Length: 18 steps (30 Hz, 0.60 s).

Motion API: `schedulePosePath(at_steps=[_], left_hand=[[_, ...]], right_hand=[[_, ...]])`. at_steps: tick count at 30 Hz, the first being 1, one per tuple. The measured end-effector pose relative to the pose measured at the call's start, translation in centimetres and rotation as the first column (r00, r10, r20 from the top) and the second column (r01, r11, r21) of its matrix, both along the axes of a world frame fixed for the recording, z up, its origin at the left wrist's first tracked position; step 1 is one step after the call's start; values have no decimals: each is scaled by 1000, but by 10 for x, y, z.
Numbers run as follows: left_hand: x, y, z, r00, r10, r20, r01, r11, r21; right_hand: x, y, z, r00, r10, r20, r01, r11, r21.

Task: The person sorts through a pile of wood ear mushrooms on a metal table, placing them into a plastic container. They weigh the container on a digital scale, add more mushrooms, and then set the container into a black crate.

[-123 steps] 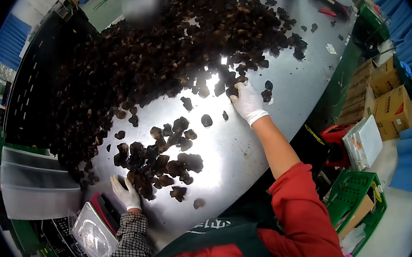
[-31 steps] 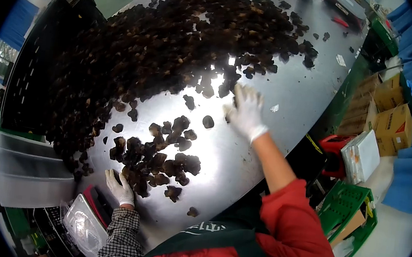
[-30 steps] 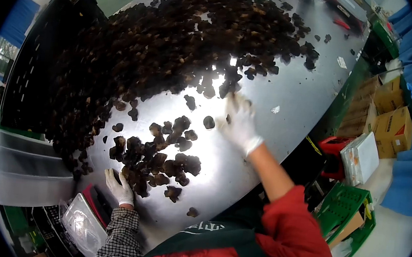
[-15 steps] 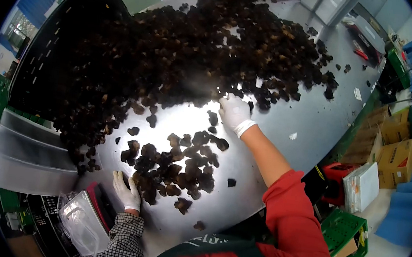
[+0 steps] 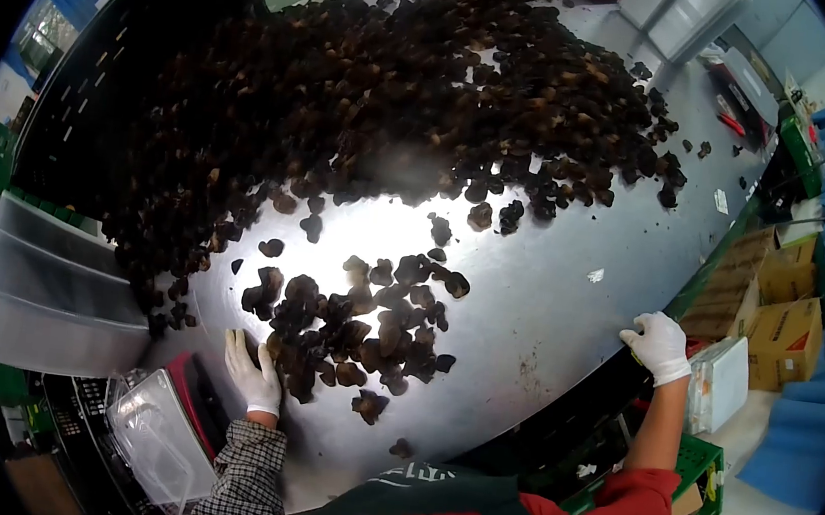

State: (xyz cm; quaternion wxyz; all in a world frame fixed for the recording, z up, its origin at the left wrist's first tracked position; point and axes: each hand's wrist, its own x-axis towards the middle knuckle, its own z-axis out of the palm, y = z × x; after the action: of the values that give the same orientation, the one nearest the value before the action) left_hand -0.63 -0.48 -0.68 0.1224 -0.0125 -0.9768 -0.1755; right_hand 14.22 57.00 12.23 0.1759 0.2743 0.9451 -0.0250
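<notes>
My left hand [image 5: 252,373], in a white glove, lies flat on the metal table [image 5: 491,366] with fingers stretched out, its thumb side beside a small group of dark brown, wrinkled pieces [image 5: 389,334] that look like dried mushrooms. At the table's right front edge is my gloved right hand [image 5: 659,349], fingers curled and pointing left. Its palm is hidden, so whatever it may hold does not show. A large heap of the same dark pieces [image 5: 368,102] covers the far side of the table. Brown specks [image 5: 530,368] lie on the metal left of my right hand.
A black crate [image 5: 100,74] stands at the left, above grey plastic bins [image 5: 55,305]. Clear lidded containers [image 5: 162,442] sit near my left sleeve. Beyond the right edge are cardboard boxes [image 5: 784,342] and a green crate [image 5: 702,489]; a red-handled tool [image 5: 730,122] lies far right.
My right hand has left the near edge of the heap and moved right and toward me to the table's edge. My left hand stays flat. Brown specks now show on the metal.
</notes>
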Motion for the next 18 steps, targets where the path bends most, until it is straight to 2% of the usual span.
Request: schedulePosePath(at_steps=[1,3,4,5,6,7,8,9,11,12,14,16,17,18], left_hand=[[0,1,-1,1000,-1,-3,1,1000,0],[-1,-1,0,1000,-5,-14,5,1000,-9],[-1,-1,0,1000,-1,-7,1,1000,3],[0,1,1,1000,5,-1,-5,1000,14],[0,1,2,1000,10,2,-10,1000,23],[0,-1,0,1000,2,-11,-1,1000,15],[0,0,2,1000,-1,-14,1,1000,30],[0,0,1,1000,-6,-18,7,999,38],[0,-1,2,1000,3,-12,-3,998,63],[0,1,3,1000,14,-3,-14,996,89],[0,2,5,1000,20,5,-20,996,88],[0,3,7,1000,8,5,-8,995,104],[1,5,9,1000,11,15,-12,995,99],[1,2,6,1000,4,8,-5,996,89]], right_hand=[[-8,-2,-2,981,21,-193,-43,993,-112],[-50,-28,-3,833,-13,-552,-188,934,-305],[-79,-45,-17,808,-56,-586,-218,896,-387],[-112,-69,-26,787,32,-616,-310,884,-351],[-148,-93,-32,736,174,-654,-483,812,-328],[-184,-115,-44,770,174,-614,-518,733,-440],[-219,-137,-50,660,248,-709,-605,735,-306],[-256,-153,-63,587,327,-741,-572,815,-93],[-313,-173,-64,661,265,-702,-408,912,-41],[-333,-182,-62,737,212,-642,-314,948,-47],[-348,-205,-60,826,163,-540,-260,959,-108],[-336,-238,-65,796,233,-559,-354,928,-118],[-321,-254,-76,702,332,-631,-437,899,-13],[-303,-269,-83,648,388,-655,-565,822,-72]])
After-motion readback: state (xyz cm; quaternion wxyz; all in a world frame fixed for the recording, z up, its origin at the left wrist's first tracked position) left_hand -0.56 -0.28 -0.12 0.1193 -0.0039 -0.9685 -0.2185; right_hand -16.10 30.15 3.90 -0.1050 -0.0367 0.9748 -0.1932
